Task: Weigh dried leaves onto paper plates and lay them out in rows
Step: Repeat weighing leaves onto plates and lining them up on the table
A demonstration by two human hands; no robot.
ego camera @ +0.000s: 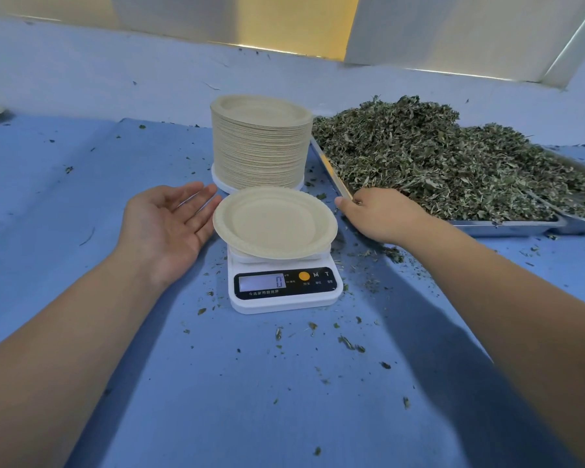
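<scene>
one paper plate (274, 222) on scale (284, 292); right hand (382, 216) at leaves (419, 157)

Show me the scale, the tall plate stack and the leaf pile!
scale (284, 285): head view, on its black display panel.
plate stack (260, 153): head view, on its ribbed side.
leaf pile (419, 150): head view, middle of the heap.

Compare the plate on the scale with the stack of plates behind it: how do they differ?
The plate on the scale is single and rests on the white scale; the stack of plates is tall, many nested. The plate lies nearer the person, the stack farther back. Both are beige, round, empty.
</scene>
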